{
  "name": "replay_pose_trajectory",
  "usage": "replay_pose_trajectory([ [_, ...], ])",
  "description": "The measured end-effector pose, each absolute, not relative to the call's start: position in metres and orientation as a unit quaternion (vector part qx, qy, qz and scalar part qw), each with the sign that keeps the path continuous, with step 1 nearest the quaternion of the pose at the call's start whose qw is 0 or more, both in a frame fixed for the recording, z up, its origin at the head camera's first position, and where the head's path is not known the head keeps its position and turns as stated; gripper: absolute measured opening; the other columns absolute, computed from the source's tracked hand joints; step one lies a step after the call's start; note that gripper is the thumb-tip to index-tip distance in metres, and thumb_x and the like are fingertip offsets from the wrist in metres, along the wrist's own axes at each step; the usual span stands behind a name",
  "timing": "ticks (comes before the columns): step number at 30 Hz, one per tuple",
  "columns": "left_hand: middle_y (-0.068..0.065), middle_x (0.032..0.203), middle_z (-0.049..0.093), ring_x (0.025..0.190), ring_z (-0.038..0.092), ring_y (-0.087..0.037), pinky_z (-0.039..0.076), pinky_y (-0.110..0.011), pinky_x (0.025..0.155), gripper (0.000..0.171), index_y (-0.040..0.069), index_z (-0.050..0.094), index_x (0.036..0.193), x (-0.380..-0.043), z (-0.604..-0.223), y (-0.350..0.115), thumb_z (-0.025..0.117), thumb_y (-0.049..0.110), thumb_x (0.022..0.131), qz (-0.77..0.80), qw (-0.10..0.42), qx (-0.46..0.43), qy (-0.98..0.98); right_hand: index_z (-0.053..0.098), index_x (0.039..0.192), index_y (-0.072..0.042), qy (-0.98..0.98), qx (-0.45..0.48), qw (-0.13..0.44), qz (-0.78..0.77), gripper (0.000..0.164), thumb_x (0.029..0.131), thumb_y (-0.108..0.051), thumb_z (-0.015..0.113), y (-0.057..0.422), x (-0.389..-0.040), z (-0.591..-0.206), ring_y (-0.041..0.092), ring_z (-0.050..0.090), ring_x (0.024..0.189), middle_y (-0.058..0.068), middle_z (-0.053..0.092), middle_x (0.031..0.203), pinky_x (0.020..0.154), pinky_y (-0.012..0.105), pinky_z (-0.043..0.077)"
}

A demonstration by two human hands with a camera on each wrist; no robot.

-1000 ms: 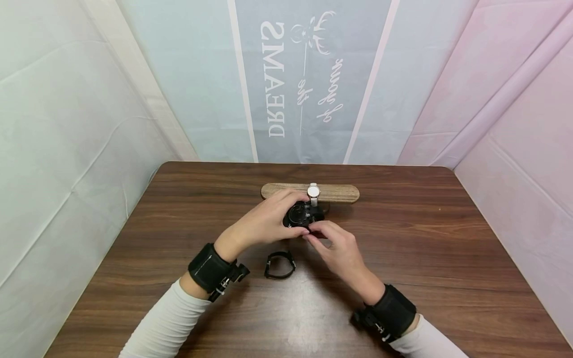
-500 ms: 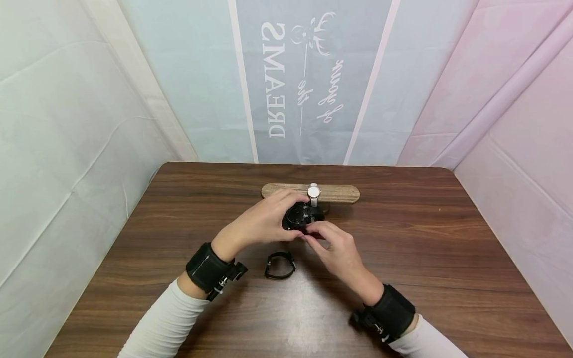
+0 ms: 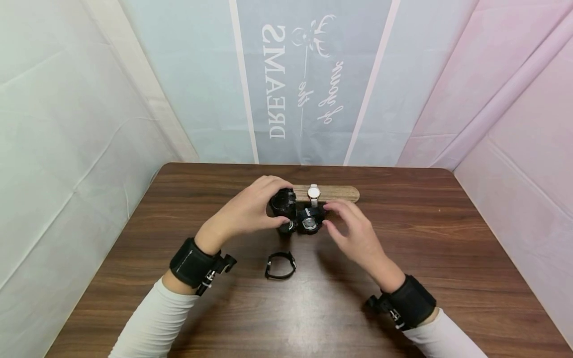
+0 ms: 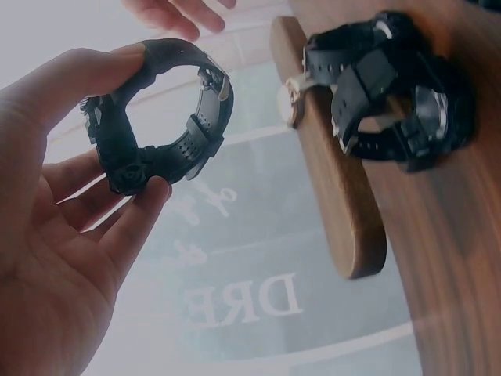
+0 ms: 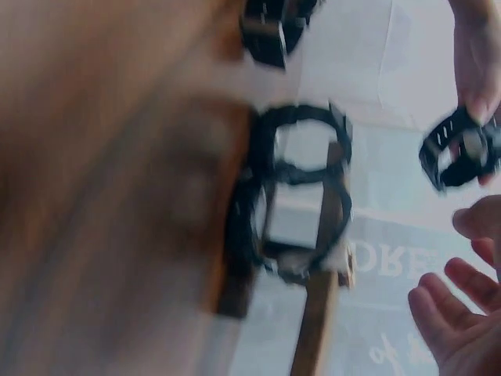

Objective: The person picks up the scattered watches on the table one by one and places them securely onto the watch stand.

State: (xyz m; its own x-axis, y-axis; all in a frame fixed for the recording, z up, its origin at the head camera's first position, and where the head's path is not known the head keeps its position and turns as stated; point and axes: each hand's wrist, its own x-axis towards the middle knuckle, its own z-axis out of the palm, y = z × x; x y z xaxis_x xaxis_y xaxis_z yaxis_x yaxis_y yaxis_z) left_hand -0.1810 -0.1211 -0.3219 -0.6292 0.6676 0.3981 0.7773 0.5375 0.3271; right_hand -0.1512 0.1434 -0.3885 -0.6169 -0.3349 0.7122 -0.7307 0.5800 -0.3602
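One brown table point(image 3: 403, 226) stands amid pale cloth walls point(image 3: 188, 74), left grip point(image 3: 243, 208) holding a black watch point(image 3: 283, 200), right grip point(image 3: 359, 237) wide.

Head view: left hand point(image 3: 243, 206) hides left end of the wooden bar point(image 3: 335, 193). Dial of the white watch point(image 3: 314, 192) too small to read from here. Sleeves point(image 3: 149, 320) run off bottom edge. Right wrist view: tabletop point(image 5: 102, 196) smeared, left; held black watch point(image 5: 463, 171), right hand point(image 5: 470, 309) clipped at right edge.

The brown table point(image 3: 403, 238) has a black watch point(image 3: 280, 277), then two more watches point(image 3: 310, 223) and a wooden stand point(image 3: 339, 193) toward one o'clock.
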Motion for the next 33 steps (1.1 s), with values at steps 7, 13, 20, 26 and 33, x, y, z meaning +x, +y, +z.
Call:
replay_pose_trajectory([
  [7,0.0,0.121,0.05,0.114,0.042,-0.013,0.039,-0.032,0.097,0.063,0.011,0.049,0.126,-0.183,-0.319,-0.133,0.075,0.033,0.073,-0.231,0.12,-0.402,-0.878,0.056,0.123,-0.005,-0.873,0.314,0.272,0.256,0.046,0.079,-0.014,0.069,0.169,-0.169,-0.383,0.025,0.049,0.112,0.011,0.056,0.12,0.09,0.042,0.045],
  [13,-0.002,0.121,0.05,0.114,0.042,-0.016,0.041,-0.034,0.096,0.064,0.009,0.05,0.126,-0.186,-0.321,-0.144,0.076,0.029,0.071,-0.221,0.122,-0.39,-0.886,0.051,0.129,-0.007,-0.906,0.29,0.208,0.227,0.055,0.079,-0.017,0.072,0.184,-0.183,-0.383,0.032,0.042,0.119,0.016,0.05,0.128,0.095,0.049,0.04],
  [20,-0.003,0.122,0.049,0.116,0.042,-0.017,0.042,-0.035,0.095,0.064,0.012,0.049,0.126,-0.188,-0.323,-0.152,0.076,0.029,0.071,-0.21,0.118,-0.368,-0.898,0.049,0.13,-0.005,-0.923,0.276,0.166,0.209,0.057,0.079,-0.015,0.072,0.195,-0.202,-0.39,0.037,0.041,0.117,0.019,0.047,0.128,0.092,0.053,0.04],
  [26,-0.004,0.123,0.049,0.116,0.042,-0.019,0.042,-0.036,0.094,0.064,0.011,0.049,0.126,-0.19,-0.327,-0.158,0.077,0.028,0.071,-0.205,0.111,-0.356,-0.905,0.047,0.132,-0.005,-0.929,0.272,0.139,0.208,0.06,0.079,-0.016,0.072,0.198,-0.214,-0.395,0.037,0.039,0.118,0.019,0.045,0.129,0.093,0.054,0.04],
  [33,-0.005,0.124,0.048,0.117,0.041,-0.02,0.044,-0.038,0.092,0.064,0.011,0.049,0.127,-0.194,-0.332,-0.166,0.077,0.026,0.071,-0.2,0.107,-0.34,-0.913,0.048,0.132,-0.005,-0.939,0.257,0.128,0.189,0.058,0.079,-0.013,0.071,0.199,-0.219,-0.399,0.038,0.04,0.119,0.019,0.045,0.131,0.092,0.053,0.041],
])
